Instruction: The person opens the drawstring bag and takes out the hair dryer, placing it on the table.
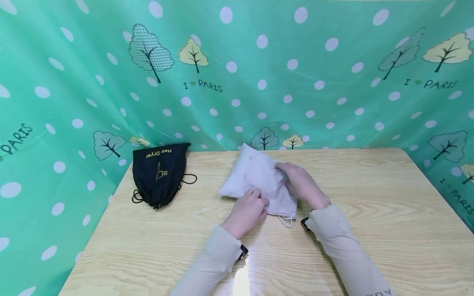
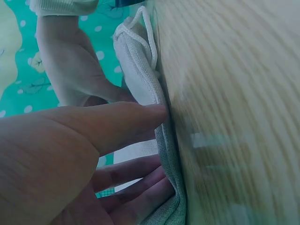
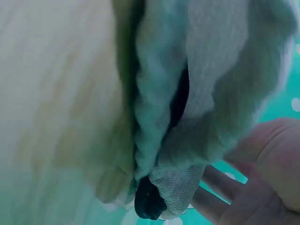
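A pale grey drawstring bag (image 1: 255, 168) lies rumpled at the middle of the table, its white cord loop (image 1: 286, 221) at the near right corner. My left hand (image 1: 246, 213) grips the bag's near edge. In the left wrist view its thumb lies on the hem (image 2: 157, 89), with the fingers against the cloth below. My right hand (image 1: 301, 185) holds the bag's right side, the cloth bunched at its fingers. Up close in the right wrist view the grey cloth (image 3: 225, 56) folds around a dark gap. A small glossy black thing (image 3: 149, 201) shows at the bottom; its kind is unclear.
To the left on the wooden table (image 1: 370, 189) lies a black drawstring pouch (image 1: 159, 172) marked "Hair Dryer", with its cords loose. A green dotted cloth (image 1: 237, 74) hangs behind the table and along both sides.
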Available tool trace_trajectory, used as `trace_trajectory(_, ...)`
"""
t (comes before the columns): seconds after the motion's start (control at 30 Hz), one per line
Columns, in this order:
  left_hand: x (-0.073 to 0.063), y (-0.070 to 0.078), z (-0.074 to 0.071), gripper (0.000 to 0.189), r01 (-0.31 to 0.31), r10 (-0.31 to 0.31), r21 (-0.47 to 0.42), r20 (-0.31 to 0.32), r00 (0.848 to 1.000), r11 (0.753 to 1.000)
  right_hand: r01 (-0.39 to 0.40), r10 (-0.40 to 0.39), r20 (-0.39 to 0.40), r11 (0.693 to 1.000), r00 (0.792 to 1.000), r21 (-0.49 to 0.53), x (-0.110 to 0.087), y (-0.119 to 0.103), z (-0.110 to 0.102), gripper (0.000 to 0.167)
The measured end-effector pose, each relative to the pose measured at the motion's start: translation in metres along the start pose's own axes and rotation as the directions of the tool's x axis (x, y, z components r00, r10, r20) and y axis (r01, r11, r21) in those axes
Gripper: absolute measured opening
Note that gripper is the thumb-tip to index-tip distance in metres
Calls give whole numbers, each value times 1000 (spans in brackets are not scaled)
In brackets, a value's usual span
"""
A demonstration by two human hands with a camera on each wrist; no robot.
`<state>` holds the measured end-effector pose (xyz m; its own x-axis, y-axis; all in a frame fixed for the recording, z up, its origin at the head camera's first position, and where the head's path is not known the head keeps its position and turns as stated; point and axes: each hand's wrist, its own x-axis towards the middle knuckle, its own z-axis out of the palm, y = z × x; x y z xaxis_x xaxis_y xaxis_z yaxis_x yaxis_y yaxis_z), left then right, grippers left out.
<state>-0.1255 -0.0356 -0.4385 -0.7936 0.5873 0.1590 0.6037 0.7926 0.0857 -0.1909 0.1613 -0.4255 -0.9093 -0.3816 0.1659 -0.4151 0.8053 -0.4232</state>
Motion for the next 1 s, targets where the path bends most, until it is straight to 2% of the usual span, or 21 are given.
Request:
trace_trajectory(0.13,0,4,-2,6,1,-1,0,-8,1000,1000,3,-3,-5,1000,1000,7,2,2,3,55)
trace_trajectory(0.27,1,3,-1,7,13,-13,-24,14,1000,1000,11,-11,1,1000,1000,11,3,4,2,56)
trace_trajectory(0.43,5,-2,-4,16,33,-24,-117,79,997,993,18,-20,43,999,999,30,1,9,-5,54)
trace_trajectory(0.53,9,-6,-9,21,54,-39,-178,87,995,982,-2,-1,68,998,998,56,-5,13,-15,51)
trace_trajectory(0.63,12,-13,-17,20,83,-73,-249,50,996,965,-23,18,83,998,996,62,-12,18,-25,49)
trace_trajectory(0.77,13,-27,-27,17,111,-132,-330,-42,990,937,-33,29,80,999,996,41,-22,27,-35,44)
trace_trajectory(0.9,12,-45,-32,15,161,-231,-402,-131,964,902,-64,59,101,997,993,44,-31,39,-46,42)
trace_trajectory(1.0,9,-57,-33,27,214,-300,-419,-151,942,882,-97,88,157,994,984,54,-35,46,-52,42)
